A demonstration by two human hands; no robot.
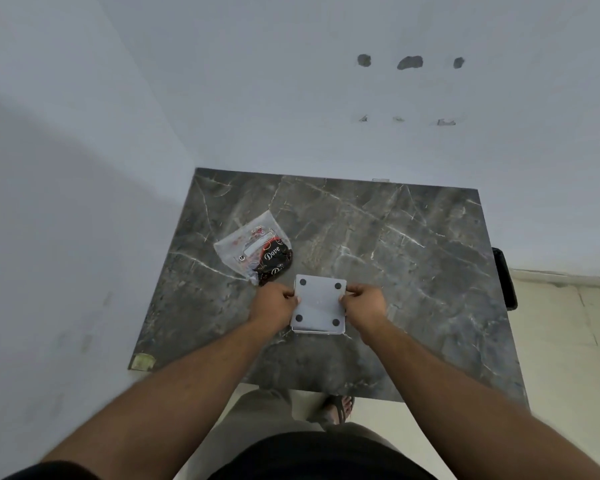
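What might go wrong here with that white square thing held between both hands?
The left hand and right hand pinch the white square slab with four black round pads only by its side edges; it might slip onto the dark marble tabletop. The clear plastic bag of Dove chocolates lies beside the left hand, so it could be nudged or trapped underneath.

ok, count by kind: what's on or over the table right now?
white square slab, four dark pads: 1
clear bag of Dove sweets: 1
hands holding the slab: 2, left hand and right hand
total: 4
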